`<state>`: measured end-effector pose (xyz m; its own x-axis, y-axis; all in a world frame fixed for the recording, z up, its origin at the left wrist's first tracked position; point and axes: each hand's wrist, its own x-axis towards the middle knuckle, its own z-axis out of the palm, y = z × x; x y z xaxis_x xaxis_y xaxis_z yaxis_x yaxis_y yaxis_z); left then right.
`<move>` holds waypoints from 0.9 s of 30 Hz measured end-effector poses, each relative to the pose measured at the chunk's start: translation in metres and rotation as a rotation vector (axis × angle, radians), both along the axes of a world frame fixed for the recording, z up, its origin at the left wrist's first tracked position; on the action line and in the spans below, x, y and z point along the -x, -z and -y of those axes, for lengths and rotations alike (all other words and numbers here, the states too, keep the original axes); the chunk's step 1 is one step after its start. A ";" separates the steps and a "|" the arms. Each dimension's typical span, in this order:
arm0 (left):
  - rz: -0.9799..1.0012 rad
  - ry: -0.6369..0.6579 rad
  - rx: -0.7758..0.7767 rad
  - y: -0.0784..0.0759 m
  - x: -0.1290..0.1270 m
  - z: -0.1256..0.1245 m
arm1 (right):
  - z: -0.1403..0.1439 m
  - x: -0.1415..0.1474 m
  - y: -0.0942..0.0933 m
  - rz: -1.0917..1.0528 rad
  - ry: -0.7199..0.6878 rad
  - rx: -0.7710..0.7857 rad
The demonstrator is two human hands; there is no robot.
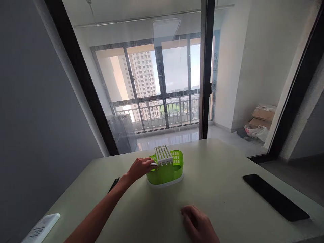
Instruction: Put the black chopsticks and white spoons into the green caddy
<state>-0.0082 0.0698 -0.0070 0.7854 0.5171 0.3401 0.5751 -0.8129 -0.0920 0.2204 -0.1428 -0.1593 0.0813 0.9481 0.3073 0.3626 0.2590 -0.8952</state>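
Observation:
A green plastic holder point(167, 170) with a white slotted insert point(163, 155) and a white base stands on the pale table point(222, 175), near its far edge. My left hand point(139, 167) reaches forward and its fingers rest against the holder's left rim, beside the white insert. My right hand point(198, 224) lies on the table near the front edge, fingers curled, with nothing in it.
A black phone point(275, 196) lies flat on the table at the right. A white remote-like device point(42, 228) sits at the front left corner. A thin dark object point(113, 184) lies left of my forearm. Behind the table are glass doors and a balcony.

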 end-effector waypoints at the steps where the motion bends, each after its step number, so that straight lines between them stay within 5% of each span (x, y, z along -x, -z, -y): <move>1: 0.024 0.002 -0.001 -0.002 0.001 0.000 | 0.000 0.000 0.000 0.002 -0.008 0.002; 5: 0.281 -0.058 0.042 -0.024 0.007 0.005 | 0.000 -0.002 0.000 0.017 -0.024 -0.008; 10: 0.894 -0.419 0.205 -0.071 0.025 0.005 | 0.001 -0.001 -0.005 -0.012 -0.010 -0.009; 14: 0.976 -0.546 0.279 -0.087 0.057 -0.005 | 0.003 0.000 -0.006 -0.025 -0.002 -0.011; 19: 0.761 -0.716 0.586 -0.060 0.102 -0.015 | 0.004 0.000 -0.008 -0.012 -0.013 0.005; 27: 0.263 -0.730 0.882 -0.004 0.136 -0.009 | 0.005 -0.002 -0.010 -0.019 -0.005 0.003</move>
